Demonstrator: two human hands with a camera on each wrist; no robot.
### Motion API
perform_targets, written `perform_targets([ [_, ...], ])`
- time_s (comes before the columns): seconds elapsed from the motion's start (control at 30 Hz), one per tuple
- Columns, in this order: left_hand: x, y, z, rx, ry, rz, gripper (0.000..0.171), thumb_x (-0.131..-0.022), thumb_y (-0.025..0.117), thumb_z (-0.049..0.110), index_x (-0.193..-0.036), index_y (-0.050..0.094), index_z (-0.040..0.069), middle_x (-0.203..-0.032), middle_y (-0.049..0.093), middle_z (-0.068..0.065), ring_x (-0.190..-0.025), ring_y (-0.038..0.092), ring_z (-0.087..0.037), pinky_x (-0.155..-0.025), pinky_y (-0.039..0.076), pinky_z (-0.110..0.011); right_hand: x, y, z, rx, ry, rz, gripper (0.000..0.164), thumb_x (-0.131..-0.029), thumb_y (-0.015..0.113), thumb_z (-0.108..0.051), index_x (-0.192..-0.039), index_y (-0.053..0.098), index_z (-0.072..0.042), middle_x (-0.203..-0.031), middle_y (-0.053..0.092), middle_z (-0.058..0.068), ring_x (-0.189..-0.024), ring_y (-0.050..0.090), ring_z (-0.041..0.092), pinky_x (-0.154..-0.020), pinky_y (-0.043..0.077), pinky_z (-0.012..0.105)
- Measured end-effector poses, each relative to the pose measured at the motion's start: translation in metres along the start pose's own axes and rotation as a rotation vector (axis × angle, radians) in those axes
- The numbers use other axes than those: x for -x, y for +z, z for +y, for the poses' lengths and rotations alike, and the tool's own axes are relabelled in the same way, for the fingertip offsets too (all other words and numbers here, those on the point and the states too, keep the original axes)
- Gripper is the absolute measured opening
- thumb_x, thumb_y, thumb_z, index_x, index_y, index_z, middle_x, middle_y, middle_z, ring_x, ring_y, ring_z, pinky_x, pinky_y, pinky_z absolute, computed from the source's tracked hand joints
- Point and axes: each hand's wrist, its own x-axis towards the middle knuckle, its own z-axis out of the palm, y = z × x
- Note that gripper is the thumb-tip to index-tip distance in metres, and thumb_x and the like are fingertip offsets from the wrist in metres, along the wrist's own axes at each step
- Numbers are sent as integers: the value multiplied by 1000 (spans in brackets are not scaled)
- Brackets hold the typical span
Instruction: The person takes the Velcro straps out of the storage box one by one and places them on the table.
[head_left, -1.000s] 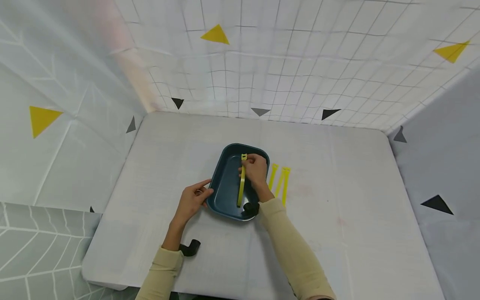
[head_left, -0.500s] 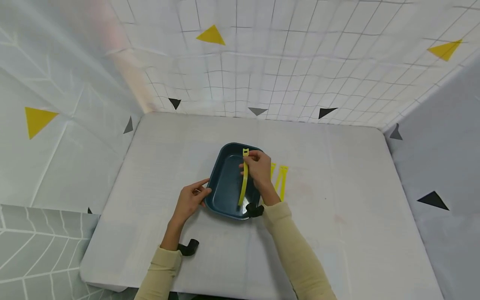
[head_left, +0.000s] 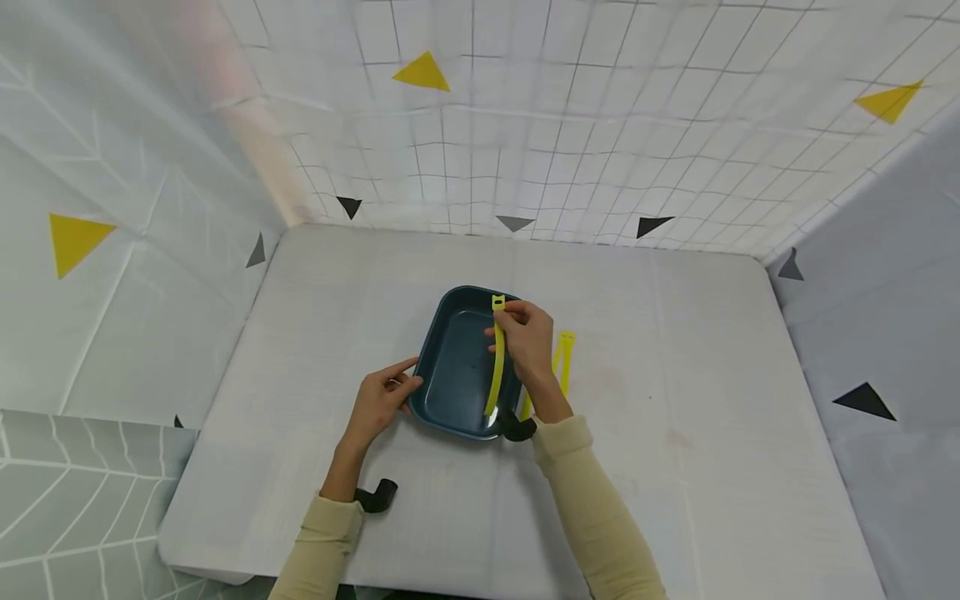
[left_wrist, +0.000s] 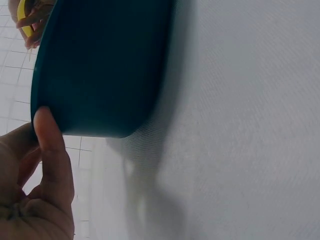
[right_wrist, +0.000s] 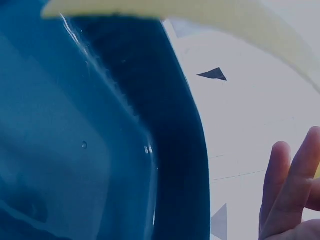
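Note:
A dark teal tray [head_left: 455,375] with a raised rim stands on the table. My left hand [head_left: 380,400] holds its left side; in the left wrist view the thumb [left_wrist: 47,130] lies on the outer wall and another finger goes behind the rim. My right hand [head_left: 531,346] pinches a yellow cable tie [head_left: 498,358] near its slotted head, over the tray's right part. The tie's long tail hangs down toward the tray's near end. In the right wrist view the tie [right_wrist: 200,9] curves across above the tray, close to the camera.
More yellow cable ties [head_left: 567,362] lie on the table right of the tray, partly hidden by my right wrist. Black wrist cameras [head_left: 377,496] stick out from both wrists. The white table [head_left: 675,500] is enclosed by sheets at the back and sides.
My right hand has moved to the right with the cable tie, from over the tray's middle toward its right rim. The left hand stays on the tray's side.

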Motion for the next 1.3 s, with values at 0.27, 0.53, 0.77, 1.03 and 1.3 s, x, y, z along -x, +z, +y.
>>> perform_targets([
  [0.27, 0, 0, -1, 8, -8, -1, 41, -96, 65, 5, -134, 56, -9, -92, 62, -31, -59, 63, -42, -60, 56, -56, 6, -13, -3, 34, -31, 5, 18, -95, 65, -3, -109, 61, 9, -95, 59, 19, -69, 71, 28, -45, 57, 27],
  [0.53, 0, 0, -1, 28, -5, -7, 41, -97, 64, 4, -134, 55, -10, -92, 61, -32, -60, 63, -43, -60, 56, -56, 10, -24, -6, 42, 14, 20, 23, -96, 65, -5, -112, 59, 10, -100, 57, 21, -70, 71, 25, -47, 57, 26],
  [0.77, 1, 1, -1, 14, -7, -4, 41, -97, 64, 4, -134, 55, -9, -91, 61, -31, -61, 62, -43, -60, 56, -57, 15, -31, -10, 19, 51, 45, 24, -97, 63, -3, -114, 58, 12, -103, 59, 22, -87, 67, 48, -49, 58, 28],
  [1.03, 1, 0, 0, -2, 9, 2, 41, -97, 64, 4, -134, 55, -9, -90, 62, -30, -59, 62, -42, -60, 55, -58, 22, -37, -18, -11, 56, 95, 22, -97, 62, -3, -112, 57, 12, -99, 58, 18, -69, 71, 21, -49, 58, 26],
  [1.3, 1, 0, 1, 7, 4, -2, 41, -97, 64, 4, -134, 55, -9, -90, 62, -29, -59, 63, -39, -60, 56, -58, 17, -51, 3, 3, 84, 112, 23, -98, 63, -9, -112, 57, 8, -109, 58, 24, -68, 69, 18, -54, 60, 31],
])
